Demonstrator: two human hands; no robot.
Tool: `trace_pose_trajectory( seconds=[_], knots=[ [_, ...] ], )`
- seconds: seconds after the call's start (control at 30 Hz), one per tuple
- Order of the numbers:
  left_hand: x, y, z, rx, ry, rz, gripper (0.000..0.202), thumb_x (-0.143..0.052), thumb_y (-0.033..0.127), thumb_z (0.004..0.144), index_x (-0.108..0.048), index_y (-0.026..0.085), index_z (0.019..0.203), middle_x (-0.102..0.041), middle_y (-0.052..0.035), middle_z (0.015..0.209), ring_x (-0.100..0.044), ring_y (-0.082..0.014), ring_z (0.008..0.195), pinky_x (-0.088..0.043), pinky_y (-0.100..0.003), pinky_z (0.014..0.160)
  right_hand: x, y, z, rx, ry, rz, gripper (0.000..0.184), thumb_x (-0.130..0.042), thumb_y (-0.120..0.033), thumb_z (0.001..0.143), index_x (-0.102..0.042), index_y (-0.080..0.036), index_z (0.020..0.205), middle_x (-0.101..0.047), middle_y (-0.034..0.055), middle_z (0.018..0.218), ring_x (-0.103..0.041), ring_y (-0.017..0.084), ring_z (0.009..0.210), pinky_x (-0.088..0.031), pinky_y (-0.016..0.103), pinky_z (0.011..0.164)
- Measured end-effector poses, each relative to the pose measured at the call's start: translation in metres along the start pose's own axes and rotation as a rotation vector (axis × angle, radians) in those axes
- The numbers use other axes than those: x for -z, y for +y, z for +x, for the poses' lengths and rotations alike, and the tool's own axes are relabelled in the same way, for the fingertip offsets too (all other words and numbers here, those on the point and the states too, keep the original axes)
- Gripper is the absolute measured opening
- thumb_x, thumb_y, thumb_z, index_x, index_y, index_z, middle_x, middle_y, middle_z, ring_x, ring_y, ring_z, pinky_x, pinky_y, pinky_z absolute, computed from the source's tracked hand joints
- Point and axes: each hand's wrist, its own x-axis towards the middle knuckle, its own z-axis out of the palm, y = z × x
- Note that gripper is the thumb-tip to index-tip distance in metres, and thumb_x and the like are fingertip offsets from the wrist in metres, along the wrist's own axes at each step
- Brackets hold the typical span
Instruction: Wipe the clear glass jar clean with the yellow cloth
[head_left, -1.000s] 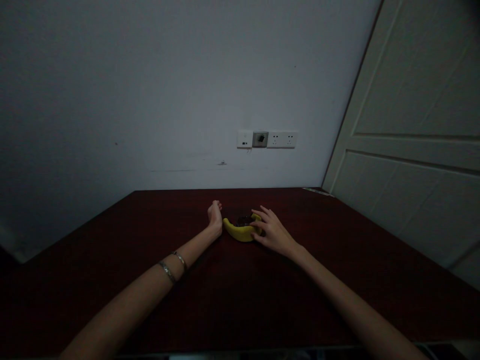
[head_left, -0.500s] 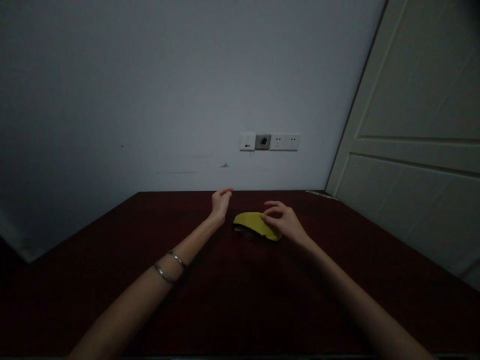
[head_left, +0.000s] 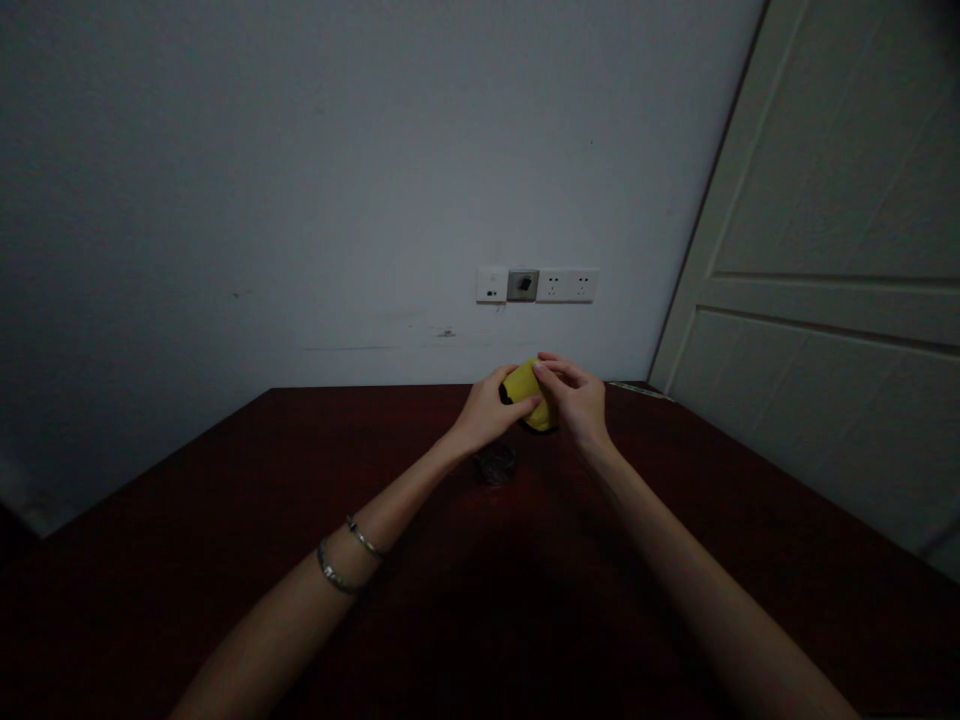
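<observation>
Pale wall (head_left: 360,180) backs a dark red table (head_left: 217,480). Left hand (head_left: 482,411) curls around the yellow piece (head_left: 523,380), thumb across its front; right hand (head_left: 583,396) pinches its upper right. Raised above the tabletop, it tilts, dark-edged and matte; fingers obscure its long axis.
</observation>
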Motion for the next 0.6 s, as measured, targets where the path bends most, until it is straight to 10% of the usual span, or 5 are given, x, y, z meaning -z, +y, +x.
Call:
trace_pose_trajectory(
  seconds=[0.27,0.43,0.6],
  knots=[
    [0.004,-0.007,0.001,0.152,-0.061,-0.264,0.028,-0.068,0.029,0.068,-0.068,0.011,0.089,-0.068,-0.0066,0.083,-0.059,-0.0171,0.071,-0.046,-0.029,0.068,0.019,0.009,-0.009,-0.107,-0.348,0.053,0.067,-0.079,-0.034,0.055,-0.059,-0.022,0.117,-0.064,0.0084,0.119,-0.066,0.022,0.096,-0.055,0.034,0.081],
    [0.009,-0.012,0.000,0.172,-0.133,-0.270,0.025,-0.070,0.025,0.066,-0.070,0.011,0.087,-0.070,-0.0096,0.086,-0.060,-0.0188,0.073,-0.047,-0.032,0.072,0.030,0.020,-0.012,-0.247,-0.532,0.007,0.050,-0.079,-0.027,0.056,-0.067,-0.020,0.104,-0.072,0.0057,0.103,-0.069,0.021,0.086,-0.054,0.039,0.082],
    [0.015,-0.044,0.000,0.192,-0.143,-0.299,0.038,-0.074,0.026,0.063,-0.068,0.014,0.099,-0.069,-0.0134,0.100,-0.063,-0.0220,0.088,-0.047,-0.037,0.083,0.040,0.041,-0.004,-0.389,-0.402,-0.045,0.042,-0.082,-0.025,0.048,-0.071,-0.017,0.088,-0.074,0.0045,0.091,-0.068,0.021,0.078,-0.054,0.038,0.079]
  ],
)
